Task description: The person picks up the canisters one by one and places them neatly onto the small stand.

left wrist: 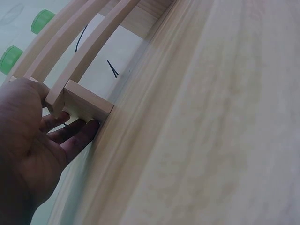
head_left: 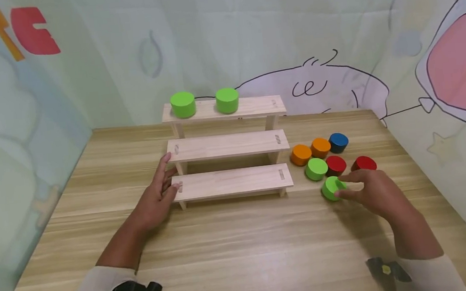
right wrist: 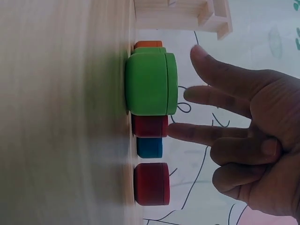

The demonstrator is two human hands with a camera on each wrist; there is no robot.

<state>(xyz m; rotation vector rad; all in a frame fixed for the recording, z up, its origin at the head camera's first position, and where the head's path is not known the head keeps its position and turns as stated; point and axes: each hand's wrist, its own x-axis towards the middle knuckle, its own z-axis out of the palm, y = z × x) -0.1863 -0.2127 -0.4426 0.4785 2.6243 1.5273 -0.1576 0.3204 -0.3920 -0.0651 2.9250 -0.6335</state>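
Note:
A three-step wooden stand (head_left: 228, 145) has two green cylinders (head_left: 183, 105) (head_left: 227, 101) on its top step. My left hand (head_left: 154, 203) holds the stand's left end; in the left wrist view, fingers of that hand (left wrist: 28, 140) rest against the end panel (left wrist: 86, 104) below a step. To the right of the stand, my right hand (head_left: 376, 192) is at a green cylinder (head_left: 329, 189). The right wrist view shows that hand (right wrist: 262, 126) with thumb and two fingers extended above the green cylinder (right wrist: 147, 84), apart from it, and the other fingers curled.
Behind the right hand's cylinder stand another green one (head_left: 316, 169), two orange ones (head_left: 301, 155) (head_left: 320, 147), a blue one (head_left: 338, 142) and two red ones (head_left: 336, 166) (head_left: 364, 163). A printed cloth (head_left: 221, 33) hangs behind the wooden table (head_left: 236, 254).

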